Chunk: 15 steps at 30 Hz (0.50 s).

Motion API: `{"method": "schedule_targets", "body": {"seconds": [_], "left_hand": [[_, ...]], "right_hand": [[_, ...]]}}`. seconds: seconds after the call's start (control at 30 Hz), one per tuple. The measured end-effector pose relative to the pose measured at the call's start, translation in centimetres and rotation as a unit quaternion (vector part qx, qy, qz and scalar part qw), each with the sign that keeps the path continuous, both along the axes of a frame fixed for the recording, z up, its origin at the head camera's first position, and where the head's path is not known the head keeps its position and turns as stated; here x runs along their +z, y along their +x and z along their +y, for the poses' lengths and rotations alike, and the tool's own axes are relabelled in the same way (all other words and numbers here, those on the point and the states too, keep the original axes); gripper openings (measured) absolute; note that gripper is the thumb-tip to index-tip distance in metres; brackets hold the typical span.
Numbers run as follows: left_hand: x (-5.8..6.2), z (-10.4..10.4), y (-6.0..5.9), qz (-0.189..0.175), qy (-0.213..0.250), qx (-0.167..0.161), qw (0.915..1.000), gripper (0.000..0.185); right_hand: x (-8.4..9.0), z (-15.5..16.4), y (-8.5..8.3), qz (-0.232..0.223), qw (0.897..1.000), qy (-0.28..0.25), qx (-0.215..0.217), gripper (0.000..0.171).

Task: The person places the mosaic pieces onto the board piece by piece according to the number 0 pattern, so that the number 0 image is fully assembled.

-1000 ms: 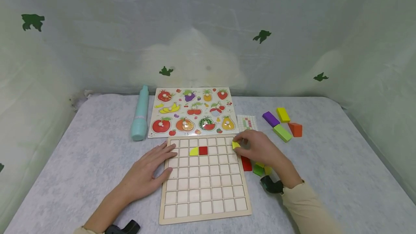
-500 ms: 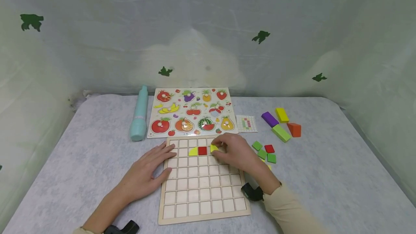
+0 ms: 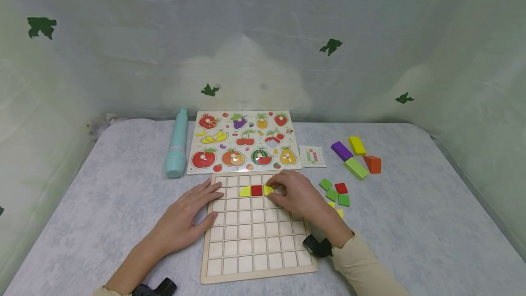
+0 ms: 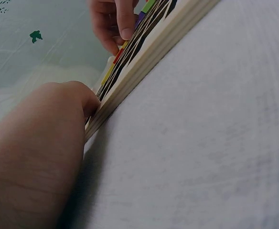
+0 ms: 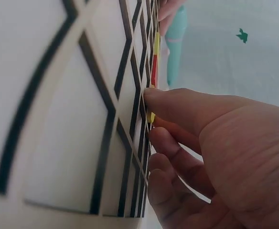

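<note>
A wooden grid board (image 3: 245, 246) lies on the table. In its second row from the far edge sit a yellow tile with one rounded corner (image 3: 245, 191) and, right beside it, a red square tile (image 3: 256, 190). My right hand (image 3: 297, 198) pinches a second yellow rounded-corner tile (image 3: 268, 190) between thumb and index finger, at the cell to the right of the red one. Part of that tile is hidden by the fingertips. The left hand (image 3: 186, 217) rests with spread, relaxed fingers on the board's left edge.
Right of the board lie several green tiles (image 3: 332, 195), a red tile (image 3: 341, 188) and partly hidden yellow tiles (image 3: 340, 213). Farther back are several coloured blocks (image 3: 356, 168). A patterned card (image 3: 312, 156), a fruit puzzle (image 3: 245, 142) and a teal bottle-shaped object (image 3: 177, 150) stand behind the board.
My right hand has carried the yellow tile leftward from the board's right edge to beside the red tile, uncovering the loose tiles. The left hand has stayed in place.
</note>
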<state>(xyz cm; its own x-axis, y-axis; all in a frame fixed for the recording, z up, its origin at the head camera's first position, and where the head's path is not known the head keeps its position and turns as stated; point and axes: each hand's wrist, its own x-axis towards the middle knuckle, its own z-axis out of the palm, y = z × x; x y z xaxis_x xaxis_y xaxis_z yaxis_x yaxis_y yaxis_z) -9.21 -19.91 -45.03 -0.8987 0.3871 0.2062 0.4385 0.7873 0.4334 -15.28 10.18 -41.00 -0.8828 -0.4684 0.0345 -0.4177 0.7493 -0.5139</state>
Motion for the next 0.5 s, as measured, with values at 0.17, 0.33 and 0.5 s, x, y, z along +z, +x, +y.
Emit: {"method": "schedule_targets", "body": {"seconds": [0.17,0.33,0.5], "left_hand": [[0.12,-0.17,0.06,0.0,-0.001,0.001,1.0,0.05],[0.15,-0.28,0.12,-0.003,0.003,0.003,1.0,0.05],[0.01,-0.04,0.0,-0.009,0.003,-0.001,1.0,0.051]], "right_hand": [[0.1,-0.01,-0.03,-0.005,1.0,0.0,0.001,0.023],[0.19,0.07,-0.04,-0.008,1.0,-0.003,0.008,0.023],[0.42,0.92,0.19,-0.008,1.0,-0.002,0.0,0.024]]}}
